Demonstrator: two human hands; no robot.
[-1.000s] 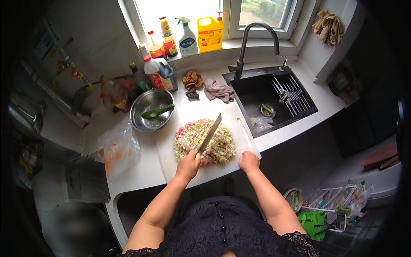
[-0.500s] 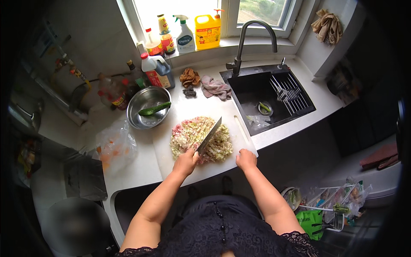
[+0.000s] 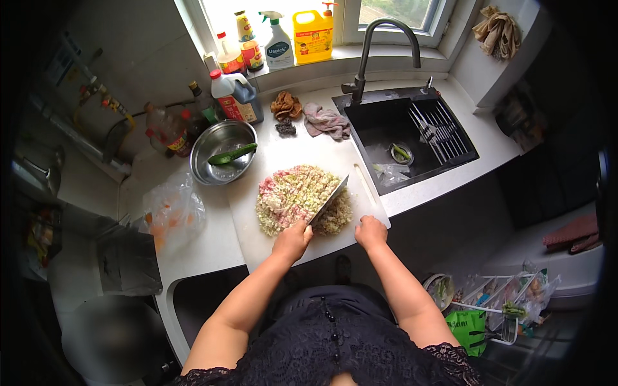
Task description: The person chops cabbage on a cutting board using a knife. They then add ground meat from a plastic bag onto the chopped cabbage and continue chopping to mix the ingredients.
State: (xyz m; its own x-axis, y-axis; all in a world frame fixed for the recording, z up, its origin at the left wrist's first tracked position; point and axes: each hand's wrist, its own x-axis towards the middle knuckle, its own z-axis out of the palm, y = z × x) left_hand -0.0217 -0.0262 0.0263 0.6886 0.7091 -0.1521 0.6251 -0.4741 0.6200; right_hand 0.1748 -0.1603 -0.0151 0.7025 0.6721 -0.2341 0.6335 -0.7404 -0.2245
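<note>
My left hand (image 3: 294, 240) is wrapped round the handle of a cleaver (image 3: 331, 198). The blade slants away to the right across a heap of finely chopped pale green vegetable and pink minced meat (image 3: 286, 196). Under the heap lies a white cutting board (image 3: 249, 226) with a slot handle on its right side. My right hand (image 3: 371, 231) is closed at the board's near right edge, its fingers curled over and partly hidden. Behind the board to the left, a steel bowl (image 3: 207, 138) holds a long green vegetable (image 3: 232, 154).
A black sink (image 3: 375, 135) with a grey tap (image 3: 362, 58) and rack (image 3: 441, 132) is to the right. A pinkish rag (image 3: 326, 122) and scrubbers lie behind the board. Bottles line the sill and back left corner. A clear plastic bag (image 3: 174, 206) lies left.
The cleaver and my left hand have shifted right across the heap. My right hand stays at the board's edge. The whole view has tilted slightly.
</note>
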